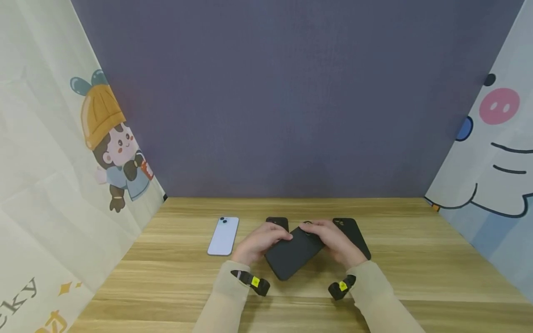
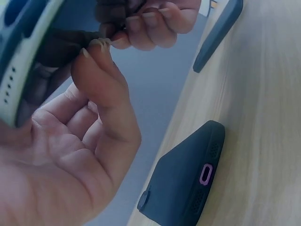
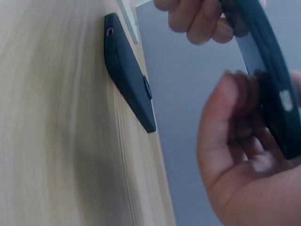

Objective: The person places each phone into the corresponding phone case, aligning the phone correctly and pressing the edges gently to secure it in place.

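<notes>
Both hands hold a black-cased phone (image 1: pixel 293 254) above the wooden table, tilted, its camera end at the upper right in the head view. The left hand (image 1: pixel 262 241) grips its left side with the thumb on the back. At the camera end the right hand (image 1: pixel 336 240) pinches it, thumb near the lens ring. In the left wrist view the phone's edge (image 2: pixel 11 82) shows a row of small holes, and the left hand (image 2: pixel 80 141) has its fingers bent beneath. The right wrist view shows the phone's dark side (image 3: pixel 270 70) by the right hand (image 3: pixel 240 155).
A light-coloured phone (image 1: pixel 223 236) lies left on the table (image 1: pixel 166 277). One black-cased phone (image 1: pixel 278 222) lies behind the hands, partly hidden, and another (image 1: pixel 354 235) at the right, beside the right hand. A dark panel (image 1: pixel 291 101) stands behind, with printed cloths at both sides.
</notes>
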`<act>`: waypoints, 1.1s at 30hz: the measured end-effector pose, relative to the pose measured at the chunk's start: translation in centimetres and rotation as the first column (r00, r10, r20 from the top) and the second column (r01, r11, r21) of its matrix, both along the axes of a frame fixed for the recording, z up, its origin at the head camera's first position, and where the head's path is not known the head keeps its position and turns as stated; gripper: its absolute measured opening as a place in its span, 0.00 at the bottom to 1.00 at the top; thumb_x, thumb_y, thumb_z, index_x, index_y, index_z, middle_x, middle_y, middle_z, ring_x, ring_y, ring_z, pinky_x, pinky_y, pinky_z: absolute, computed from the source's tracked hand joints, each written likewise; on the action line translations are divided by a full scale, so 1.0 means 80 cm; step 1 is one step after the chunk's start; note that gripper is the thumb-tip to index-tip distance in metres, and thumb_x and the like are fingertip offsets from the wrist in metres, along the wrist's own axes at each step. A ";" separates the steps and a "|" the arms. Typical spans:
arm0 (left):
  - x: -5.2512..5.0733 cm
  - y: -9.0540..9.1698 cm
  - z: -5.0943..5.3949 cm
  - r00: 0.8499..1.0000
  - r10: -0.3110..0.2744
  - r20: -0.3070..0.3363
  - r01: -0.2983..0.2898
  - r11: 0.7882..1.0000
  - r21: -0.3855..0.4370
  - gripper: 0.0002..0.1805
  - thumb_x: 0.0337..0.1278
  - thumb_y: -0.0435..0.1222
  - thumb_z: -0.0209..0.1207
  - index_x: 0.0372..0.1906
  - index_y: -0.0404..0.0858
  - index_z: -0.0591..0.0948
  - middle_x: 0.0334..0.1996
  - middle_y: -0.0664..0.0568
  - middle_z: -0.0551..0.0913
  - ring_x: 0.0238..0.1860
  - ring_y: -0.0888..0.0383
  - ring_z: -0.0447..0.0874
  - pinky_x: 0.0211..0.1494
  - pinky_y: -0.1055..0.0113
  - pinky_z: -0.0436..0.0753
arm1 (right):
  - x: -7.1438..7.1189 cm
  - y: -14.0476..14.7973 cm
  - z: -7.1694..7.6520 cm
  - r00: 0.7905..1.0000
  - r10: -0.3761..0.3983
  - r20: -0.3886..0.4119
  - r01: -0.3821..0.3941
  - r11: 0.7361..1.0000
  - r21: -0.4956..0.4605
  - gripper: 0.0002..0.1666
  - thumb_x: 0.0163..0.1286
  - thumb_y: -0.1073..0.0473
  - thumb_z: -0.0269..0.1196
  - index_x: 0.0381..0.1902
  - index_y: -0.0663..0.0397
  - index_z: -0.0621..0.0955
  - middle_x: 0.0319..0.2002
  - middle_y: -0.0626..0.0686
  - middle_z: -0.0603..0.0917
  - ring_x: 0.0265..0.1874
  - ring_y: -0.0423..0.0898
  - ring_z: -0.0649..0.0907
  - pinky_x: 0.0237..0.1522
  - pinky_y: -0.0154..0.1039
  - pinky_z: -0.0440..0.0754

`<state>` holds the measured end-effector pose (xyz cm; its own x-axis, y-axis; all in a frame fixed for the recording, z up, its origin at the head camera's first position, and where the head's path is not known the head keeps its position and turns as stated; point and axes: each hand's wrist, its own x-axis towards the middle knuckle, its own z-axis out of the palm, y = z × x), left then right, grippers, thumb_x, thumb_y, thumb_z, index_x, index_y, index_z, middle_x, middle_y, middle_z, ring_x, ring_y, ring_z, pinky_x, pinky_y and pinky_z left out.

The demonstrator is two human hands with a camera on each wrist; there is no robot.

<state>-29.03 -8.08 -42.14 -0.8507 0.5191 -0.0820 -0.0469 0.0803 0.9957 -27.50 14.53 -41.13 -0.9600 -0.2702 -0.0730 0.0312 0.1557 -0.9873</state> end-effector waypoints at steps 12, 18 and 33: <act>0.003 -0.004 0.005 0.990 0.104 0.093 -0.111 0.991 0.075 0.10 0.58 0.39 0.65 0.34 0.34 0.85 0.32 0.50 0.82 0.27 0.59 0.81 0.31 0.67 0.82 | 0.002 -0.008 0.003 0.977 -0.213 0.021 0.214 0.970 -0.114 0.24 0.72 0.47 0.64 0.50 0.64 0.85 0.52 0.58 0.83 0.43 0.49 0.84 0.50 0.44 0.81; 0.000 -0.006 0.004 0.985 0.153 0.073 -0.160 0.982 0.096 0.14 0.58 0.39 0.64 0.39 0.30 0.86 0.33 0.50 0.83 0.29 0.59 0.82 0.35 0.67 0.83 | 0.002 -0.005 0.003 0.970 -0.241 0.038 0.244 0.962 -0.119 0.27 0.73 0.46 0.63 0.55 0.64 0.83 0.59 0.58 0.80 0.49 0.49 0.83 0.56 0.45 0.79; -0.002 -0.010 0.005 0.973 0.224 0.059 -0.229 0.966 0.117 0.12 0.53 0.35 0.65 0.33 0.26 0.85 0.32 0.48 0.84 0.28 0.60 0.82 0.31 0.70 0.82 | -0.004 0.004 -0.001 0.997 -0.062 0.037 0.066 0.991 -0.113 0.20 0.72 0.53 0.63 0.48 0.66 0.86 0.42 0.51 0.86 0.39 0.45 0.85 0.44 0.38 0.83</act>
